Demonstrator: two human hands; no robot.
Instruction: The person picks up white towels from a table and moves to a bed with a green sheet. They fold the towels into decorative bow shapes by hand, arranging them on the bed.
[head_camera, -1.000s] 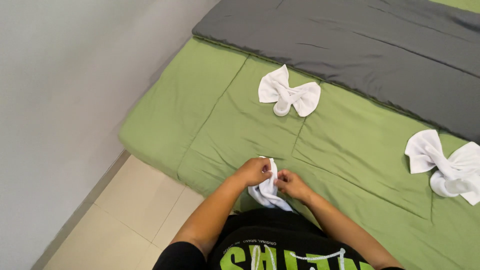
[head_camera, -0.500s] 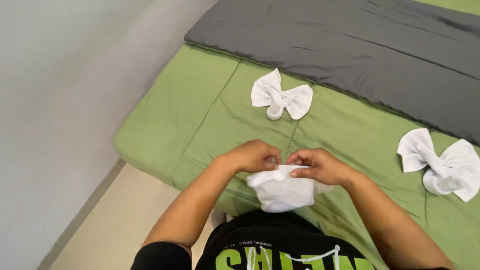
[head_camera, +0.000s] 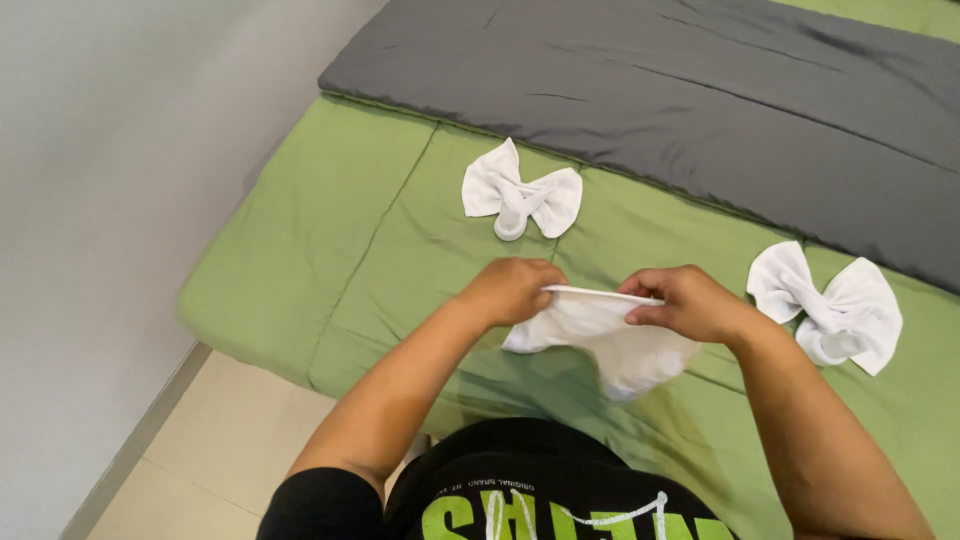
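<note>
Hands, left (head_camera: 515, 290) and right (head_camera: 685, 303), had lifted the white cloth (head_camera: 605, 335) off the green bed (head_camera: 380, 250), each pinching its stretched top edge.

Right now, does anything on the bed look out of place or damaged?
Nothing stands out. Two white bow-shaped towels lie neatly on the green sheet. Both hands, left and right, hold a white cloth stretched between them; no tears or stains show.

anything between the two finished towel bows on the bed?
Head view: only bare green sheet lies between the left bow and the right bow. Both hands and the white towel they hold sit nearer the camera, below that stretch.
</note>
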